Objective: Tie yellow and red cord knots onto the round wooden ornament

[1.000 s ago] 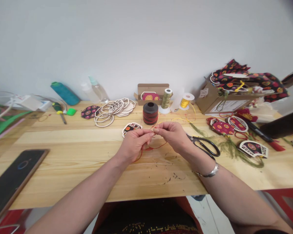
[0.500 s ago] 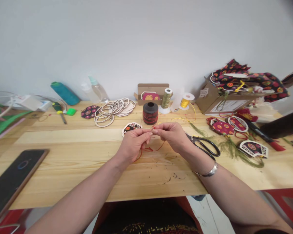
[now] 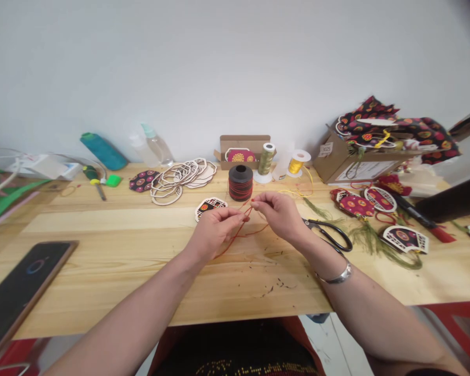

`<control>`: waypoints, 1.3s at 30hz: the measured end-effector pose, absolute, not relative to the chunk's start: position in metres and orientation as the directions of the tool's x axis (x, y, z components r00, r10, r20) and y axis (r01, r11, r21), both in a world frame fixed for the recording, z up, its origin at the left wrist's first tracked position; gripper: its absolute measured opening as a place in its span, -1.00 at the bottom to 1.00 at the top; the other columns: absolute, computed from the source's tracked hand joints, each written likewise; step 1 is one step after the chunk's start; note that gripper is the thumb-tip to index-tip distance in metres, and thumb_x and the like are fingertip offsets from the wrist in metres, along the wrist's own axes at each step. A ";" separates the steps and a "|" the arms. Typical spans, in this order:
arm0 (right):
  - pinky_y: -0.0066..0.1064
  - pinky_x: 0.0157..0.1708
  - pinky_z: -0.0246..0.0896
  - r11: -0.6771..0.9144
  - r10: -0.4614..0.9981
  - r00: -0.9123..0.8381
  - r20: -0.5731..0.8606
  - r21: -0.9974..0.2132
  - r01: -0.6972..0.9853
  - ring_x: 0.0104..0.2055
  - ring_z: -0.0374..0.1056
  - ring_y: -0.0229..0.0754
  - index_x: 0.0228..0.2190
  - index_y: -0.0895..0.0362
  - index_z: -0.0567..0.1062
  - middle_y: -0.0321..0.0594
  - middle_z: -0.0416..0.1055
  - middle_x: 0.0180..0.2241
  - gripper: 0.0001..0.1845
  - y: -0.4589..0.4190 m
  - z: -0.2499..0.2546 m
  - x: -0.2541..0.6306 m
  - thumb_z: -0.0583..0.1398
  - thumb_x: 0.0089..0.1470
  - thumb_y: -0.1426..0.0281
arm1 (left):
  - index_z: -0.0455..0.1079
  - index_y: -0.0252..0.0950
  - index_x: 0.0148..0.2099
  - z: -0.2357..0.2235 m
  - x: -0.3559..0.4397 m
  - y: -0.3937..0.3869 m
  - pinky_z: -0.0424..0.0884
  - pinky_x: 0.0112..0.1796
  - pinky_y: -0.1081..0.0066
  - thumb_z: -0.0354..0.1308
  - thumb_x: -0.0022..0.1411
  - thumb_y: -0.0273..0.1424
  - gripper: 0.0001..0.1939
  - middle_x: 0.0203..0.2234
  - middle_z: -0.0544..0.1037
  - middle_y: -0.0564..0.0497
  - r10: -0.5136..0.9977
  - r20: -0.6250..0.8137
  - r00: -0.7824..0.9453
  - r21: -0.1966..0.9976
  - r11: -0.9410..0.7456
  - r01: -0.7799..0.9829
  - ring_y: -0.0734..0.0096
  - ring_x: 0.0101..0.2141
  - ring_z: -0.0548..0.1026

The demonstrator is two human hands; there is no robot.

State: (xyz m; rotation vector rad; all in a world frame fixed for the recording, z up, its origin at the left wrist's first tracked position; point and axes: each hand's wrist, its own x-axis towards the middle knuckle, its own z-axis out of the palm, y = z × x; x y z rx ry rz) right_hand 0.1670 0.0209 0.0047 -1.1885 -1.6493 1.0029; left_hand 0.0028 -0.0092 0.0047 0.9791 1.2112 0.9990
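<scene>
Left: left hand (image 3: 215,232) raised over the bench (image 3: 102,277); fingers (image 3: 237,215) closed in a tight pinch on a thin red cord (image 3: 238,233).
Right: right hand (image 3: 280,214) near the left, a small gap between them; fingertips (image 3: 254,199) pinched together on the same cord; silver bangle (image 3: 339,277) on the wrist.
Cord: ran between the hands in slack loops, with a length hanging below the left hand, clear of the bench.
Near left hand: lattice-cut wooden ornament (image 3: 210,207) with dark floral fabric, lying flat on the bench, just beyond the hand.
Near right hand: black-handled scissors (image 3: 329,235) on the bench, to the right.
Beyond hands: black-and-red cord spool (image 3: 241,183), upright, between the hands and the wall (image 3: 235,68).
</scene>
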 end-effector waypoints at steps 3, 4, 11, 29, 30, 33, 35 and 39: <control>-0.37 -0.39 0.08 0.307 0.952 -0.151 0.268 -0.856 0.416 -0.47 0.24 -0.24 -0.53 0.11 0.45 -0.29 0.41 -0.54 -0.86 0.023 0.004 0.171 0.17 0.03 0.37 | 0.55 -0.34 -0.41 0.007 0.004 -0.010 -0.06 -0.69 0.55 0.34 -0.09 -0.30 -0.79 -0.35 0.60 -0.10 0.969 -0.244 0.026 0.964 0.245 -0.098 0.73 -0.70 0.10; -0.36 -0.38 0.08 0.311 0.951 -0.139 0.278 -0.839 0.446 -0.46 0.25 -0.23 -0.52 0.10 0.46 -0.28 0.42 -0.53 -0.86 0.023 0.003 0.171 0.17 0.04 0.37 | 0.54 -0.34 -0.43 0.008 0.005 -0.010 -0.04 -0.69 0.55 0.33 -0.09 -0.30 -0.81 -0.29 0.60 -0.11 0.971 -0.236 0.030 0.964 0.238 -0.114 0.74 -0.70 0.10; -0.39 -0.42 0.08 0.155 0.985 -0.117 0.127 -0.948 0.279 -0.52 0.21 -0.30 -0.61 0.12 0.40 -0.31 0.39 -0.59 -0.78 0.023 0.006 0.168 0.15 0.03 0.37 | 0.55 -0.27 -0.47 0.007 0.007 -0.017 0.13 -0.67 0.49 0.27 -0.02 -0.38 -0.92 -0.12 0.55 -0.15 0.965 -0.112 0.235 0.993 0.101 0.055 0.68 -0.70 0.24; -0.50 -0.66 -0.20 -0.134 0.931 -0.354 -0.089 -0.985 -0.106 -0.66 -0.01 -0.44 -0.59 0.15 0.36 -0.40 0.25 -0.67 -0.73 0.015 0.018 0.165 0.26 -0.08 0.24 | 0.39 -0.27 -0.34 0.007 0.000 -0.025 0.14 0.12 0.11 0.12 0.16 -0.46 -0.96 0.06 0.28 -0.18 0.848 0.524 -0.077 0.782 -0.444 0.437 0.12 0.09 0.26; -0.50 -0.65 -0.17 -0.114 0.930 -0.359 -0.077 -0.990 -0.084 -0.65 0.01 -0.43 -0.60 0.15 0.36 -0.40 0.25 -0.66 -0.73 0.015 0.018 0.164 0.25 -0.07 0.24 | 0.38 -0.27 -0.30 0.007 0.001 -0.026 0.15 0.12 0.13 0.12 0.17 -0.47 -0.96 0.08 0.27 -0.16 0.848 0.521 -0.095 0.805 -0.451 0.385 0.14 0.09 0.27; -0.50 -0.63 -0.10 -0.060 0.930 -0.363 -0.053 -0.998 -0.008 -0.63 0.05 -0.41 -0.59 0.16 0.39 -0.38 0.27 -0.65 -0.76 0.013 0.017 0.163 0.23 -0.04 0.27 | 0.36 -0.26 -0.16 0.007 0.006 -0.027 0.27 0.06 0.18 0.12 0.18 -0.46 -0.86 0.11 0.27 -0.15 0.923 0.386 -0.019 0.914 -0.379 0.141 0.18 0.04 0.35; -0.50 -0.63 -0.08 -0.040 0.930 -0.365 -0.051 -0.998 0.039 -0.62 0.06 -0.41 -0.58 0.17 0.41 -0.38 0.27 -0.65 -0.77 0.011 0.016 0.163 0.22 -0.02 0.28 | 0.34 -0.26 -0.05 0.007 0.009 -0.027 0.37 -0.03 0.24 0.11 0.19 -0.43 -0.75 0.07 0.35 -0.16 0.965 0.246 0.089 0.969 -0.247 0.001 0.24 -0.06 0.45; -0.51 -0.60 0.00 -0.038 0.917 -0.396 -0.052 -0.998 0.042 -0.61 0.13 -0.40 -0.54 0.19 0.43 -0.36 0.31 -0.63 -0.77 0.010 0.014 0.162 0.20 -0.01 0.28 | 0.37 -0.35 0.01 0.008 0.011 -0.022 0.44 -0.21 0.33 0.15 0.15 -0.39 -0.64 -0.28 0.56 -0.09 0.983 0.056 0.173 0.998 -0.053 -0.022 0.34 -0.30 0.53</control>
